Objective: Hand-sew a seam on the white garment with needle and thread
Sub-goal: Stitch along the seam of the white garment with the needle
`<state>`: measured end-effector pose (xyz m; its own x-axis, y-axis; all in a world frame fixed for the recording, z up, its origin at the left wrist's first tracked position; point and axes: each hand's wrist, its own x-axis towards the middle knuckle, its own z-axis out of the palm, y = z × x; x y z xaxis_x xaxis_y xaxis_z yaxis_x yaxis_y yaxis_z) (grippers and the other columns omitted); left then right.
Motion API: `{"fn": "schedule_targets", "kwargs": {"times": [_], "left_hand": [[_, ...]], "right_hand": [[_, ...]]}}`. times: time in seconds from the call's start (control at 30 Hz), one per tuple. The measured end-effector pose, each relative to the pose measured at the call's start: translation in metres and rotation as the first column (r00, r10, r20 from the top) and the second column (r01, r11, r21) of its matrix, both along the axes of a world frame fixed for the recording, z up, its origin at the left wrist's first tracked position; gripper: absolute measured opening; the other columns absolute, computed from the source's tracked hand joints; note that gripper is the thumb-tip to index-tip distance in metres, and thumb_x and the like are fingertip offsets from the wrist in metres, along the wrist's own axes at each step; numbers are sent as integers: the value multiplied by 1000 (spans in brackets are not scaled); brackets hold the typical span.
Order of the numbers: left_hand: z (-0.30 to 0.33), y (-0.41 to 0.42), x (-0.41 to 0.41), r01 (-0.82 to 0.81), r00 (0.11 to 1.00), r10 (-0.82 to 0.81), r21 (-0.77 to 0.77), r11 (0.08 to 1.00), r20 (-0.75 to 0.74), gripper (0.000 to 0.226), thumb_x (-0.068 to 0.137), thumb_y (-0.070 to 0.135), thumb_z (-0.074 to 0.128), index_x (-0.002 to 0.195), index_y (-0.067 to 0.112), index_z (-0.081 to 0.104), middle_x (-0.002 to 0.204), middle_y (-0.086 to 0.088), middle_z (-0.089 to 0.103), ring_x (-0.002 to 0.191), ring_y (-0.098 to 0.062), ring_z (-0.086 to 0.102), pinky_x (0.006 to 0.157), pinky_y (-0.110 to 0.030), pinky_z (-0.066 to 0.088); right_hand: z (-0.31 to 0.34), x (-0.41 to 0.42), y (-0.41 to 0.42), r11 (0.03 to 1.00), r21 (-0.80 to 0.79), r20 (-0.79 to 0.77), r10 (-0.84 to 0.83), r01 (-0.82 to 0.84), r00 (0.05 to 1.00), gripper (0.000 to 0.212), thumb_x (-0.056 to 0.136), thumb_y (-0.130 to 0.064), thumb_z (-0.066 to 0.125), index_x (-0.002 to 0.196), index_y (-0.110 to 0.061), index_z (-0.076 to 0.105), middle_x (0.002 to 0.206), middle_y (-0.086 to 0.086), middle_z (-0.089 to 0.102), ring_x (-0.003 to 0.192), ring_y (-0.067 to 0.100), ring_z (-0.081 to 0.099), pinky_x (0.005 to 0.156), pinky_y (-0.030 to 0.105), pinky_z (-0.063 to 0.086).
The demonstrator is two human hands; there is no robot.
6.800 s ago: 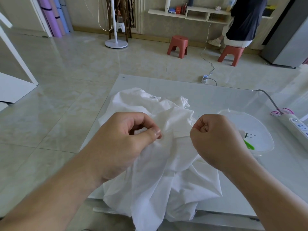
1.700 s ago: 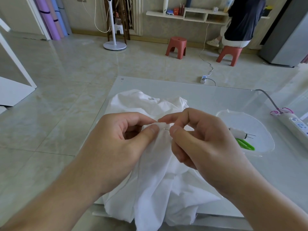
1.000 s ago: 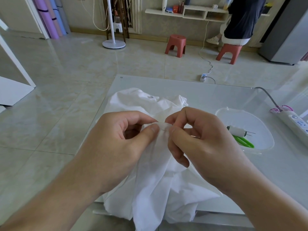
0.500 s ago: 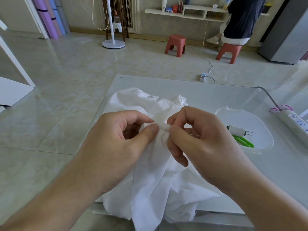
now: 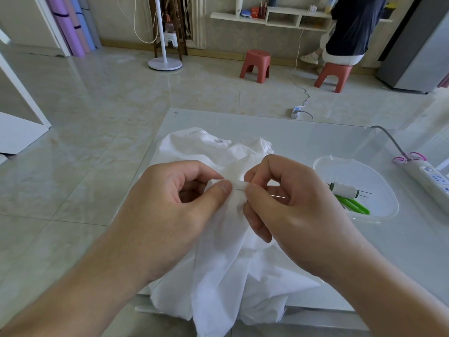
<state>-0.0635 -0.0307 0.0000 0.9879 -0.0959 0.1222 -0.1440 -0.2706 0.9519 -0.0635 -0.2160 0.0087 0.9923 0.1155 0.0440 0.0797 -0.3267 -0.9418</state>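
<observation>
Left hand [image 5: 170, 210] pinches a fold of the white garment [image 5: 226, 263], which is bunched on the table [image 5: 315, 142]. Right hand [image 5: 291, 207] pinches the needle [image 5: 279, 196], entering the fold. Judged step: mid-stitch. Next: push through, draw the thread taut.

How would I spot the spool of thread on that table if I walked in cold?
Start at the pale glass table and look toward its right side, where a clear plastic container sits beside the white garment. The thread spool lies inside it: a small white cylinder, next to bright green scissors.
</observation>
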Motion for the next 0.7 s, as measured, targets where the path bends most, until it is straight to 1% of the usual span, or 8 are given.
{"fn": "schedule_targets", "kwargs": {"times": [0.07, 0.23, 0.3, 0.4, 0.5, 0.57, 0.63, 0.7], "left_hand": [[0, 0, 0, -1, 1000, 1, 2, 1000, 3, 9, 90, 31, 73, 86, 34, 80, 80, 5, 80, 79, -15, 77, 78, -36, 62], [-1, 0, 0, -20, 1000, 19, 26, 999, 11, 9, 92, 30, 75, 86, 33, 80, 80, 1, 79, 79, -20, 77, 83, -52, 64], [0, 0, -1, -27, 1000, 26, 36, 999, 14, 9, 93, 29, 76, 86, 33, 80, 80, 0, 78, 79, -22, 77, 83, -54, 63], [1, 0, -1, -34, 999, 34, 43, 999, 3, 9, 92, 29, 76, 85, 32, 80, 80, 0, 79, 80, -23, 77, 83, -55, 63], [0, 0, 0, -38, 999, 38, 47, 998, 10, 8, 92, 33, 79, 84, 32, 80, 79, 0, 78, 78, -23, 76, 83, -55, 62], [1, 0, 0, -43, 999, 42, 53, 998, 18, 12, 89, 43, 79, 85, 32, 80, 79, 2, 78, 78, -20, 76, 82, -54, 63], [1, 1, 1, -41, 999, 40, 63, 997, 19, 14, 83, 45, 71, 86, 34, 79, 79, 3, 78, 78, -19, 76, 82, -54, 63], [1, 2, 0, -30, 999, 28, 73, 997, 19, 15, 82, 46, 70, 86, 35, 79, 80, 4, 78, 79, -18, 77, 83, -54, 63]], "right_hand": [[-2, 1, -1, 1000, -14, 2, -2, 2, 1000, 26, 99, -7, 58, 76, -18, 55, 58, 1, 61, 49, 22, 53, 51, 38, 43], [-3, 3, -3, 999, -42, -12, -3, 2, 1000, 25, 101, -11, 61, 78, -19, 56, 52, -3, 58, 47, 17, 49, 48, 28, 41], [-4, 3, -3, 1000, -28, -17, -7, 7, 1000, 25, 101, -11, 62, 78, -18, 57, 51, -4, 57, 45, 15, 47, 47, 24, 39], [-6, 5, -4, 1000, 11, -29, -16, 17, 999, 26, 100, -9, 65, 76, -16, 59, 51, -3, 55, 45, 15, 46, 49, 28, 40], [-5, 5, -4, 995, 97, -52, -6, 11, 999, 26, 98, -5, 67, 75, -13, 60, 59, 16, 57, 51, 23, 43, 52, 36, 36], [-5, 5, -4, 989, 146, -63, 3, 6, 998, 29, 97, -1, 67, 72, -13, 60, 72, 29, 60, 54, 24, 42, 52, 35, 34], [-7, 6, -6, 985, 175, -65, 15, -3, 998, 30, 96, 2, 66, 70, -12, 60, 69, 29, 58, 54, 24, 41, 50, 32, 34], [-8, 7, -7, 975, 220, -70, 29, -13, 997, 29, 96, 5, 65, 71, -8, 60, 63, 20, 53, 53, 24, 38, 48, 29, 33]]}}
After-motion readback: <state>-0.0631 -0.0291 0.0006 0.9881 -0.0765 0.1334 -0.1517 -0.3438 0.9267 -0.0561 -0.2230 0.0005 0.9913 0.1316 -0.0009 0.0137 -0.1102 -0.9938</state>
